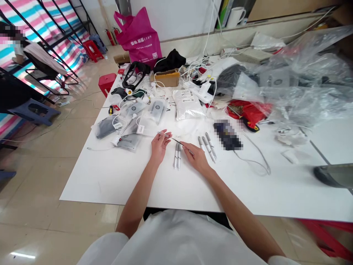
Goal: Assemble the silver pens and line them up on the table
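Observation:
My left hand is closed, with its fingertips pinching a small silvery piece that looks like part of a pen. In my right hand is a thin dark rod, like a pen refill; its tip points left toward the piece in my left hand. Whether the two parts touch, I cannot tell. Between my hands on the white table lie two silver-white pens, side by side. Three more pens rest to the right of my right hand, slightly slanted.
Grey packets and a white plastic parcel lie beyond my hands on the table. A blurred-out dark device with a cable sits right. Clear plastic bags pile up far right; a magenta bag stands at the back.

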`<action>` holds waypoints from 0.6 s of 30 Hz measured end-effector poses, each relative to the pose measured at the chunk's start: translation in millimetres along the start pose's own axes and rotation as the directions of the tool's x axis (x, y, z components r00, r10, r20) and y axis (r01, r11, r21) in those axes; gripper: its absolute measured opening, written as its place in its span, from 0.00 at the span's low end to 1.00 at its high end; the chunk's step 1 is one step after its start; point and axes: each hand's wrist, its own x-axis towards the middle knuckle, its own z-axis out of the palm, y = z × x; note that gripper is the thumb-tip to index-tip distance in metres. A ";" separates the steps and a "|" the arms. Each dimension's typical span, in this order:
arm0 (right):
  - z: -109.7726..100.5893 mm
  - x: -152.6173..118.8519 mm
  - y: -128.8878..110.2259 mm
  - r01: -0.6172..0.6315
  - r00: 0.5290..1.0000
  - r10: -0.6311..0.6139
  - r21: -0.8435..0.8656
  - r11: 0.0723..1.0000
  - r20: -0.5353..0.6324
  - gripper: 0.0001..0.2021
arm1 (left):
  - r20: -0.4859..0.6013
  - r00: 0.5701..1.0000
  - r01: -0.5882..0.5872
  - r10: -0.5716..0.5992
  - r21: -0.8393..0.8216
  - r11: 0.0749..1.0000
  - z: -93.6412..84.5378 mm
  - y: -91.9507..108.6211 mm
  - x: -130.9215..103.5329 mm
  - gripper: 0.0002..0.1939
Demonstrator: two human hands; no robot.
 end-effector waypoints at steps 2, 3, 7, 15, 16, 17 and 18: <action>-0.2 0.3 0.2 -0.002 1.000 0.002 0.011 1.000 -0.001 0.22 | 0.018 1.000 0.002 -0.002 0.022 1.000 1.5 -0.4 -1.0 0.25; -0.4 0.5 0.3 -0.004 1.000 0.004 0.010 1.000 -0.001 0.22 | 0.031 1.000 0.002 -0.003 0.039 0.999 2.8 -0.5 -2.0 0.25; -1.8 1.0 -0.4 -0.006 1.000 0.006 0.003 1.000 0.009 0.22 | 0.093 0.996 -0.007 -0.005 0.131 0.991 8.0 0.0 -7.3 0.23; -1.5 2.4 -4.1 -0.035 0.999 0.035 0.005 0.999 0.001 0.21 | 0.192 0.981 -0.047 -0.004 0.259 0.965 10.0 -1.3 -10.2 0.20; -1.4 2.4 -4.0 -0.037 0.999 0.037 -0.002 0.999 0.000 0.21 | 0.207 0.978 -0.048 -0.008 0.267 0.963 10.1 -1.8 -10.4 0.20; -1.4 2.3 -3.8 -0.039 0.999 0.039 -0.008 0.999 -0.001 0.20 | 0.216 0.976 -0.048 -0.012 0.270 0.962 10.3 -2.1 -10.7 0.21; -1.3 2.2 -3.5 -0.043 0.999 0.043 -0.015 0.999 -0.003 0.20 | 0.222 0.975 -0.046 -0.016 0.271 0.962 10.6 -2.4 -11.0 0.21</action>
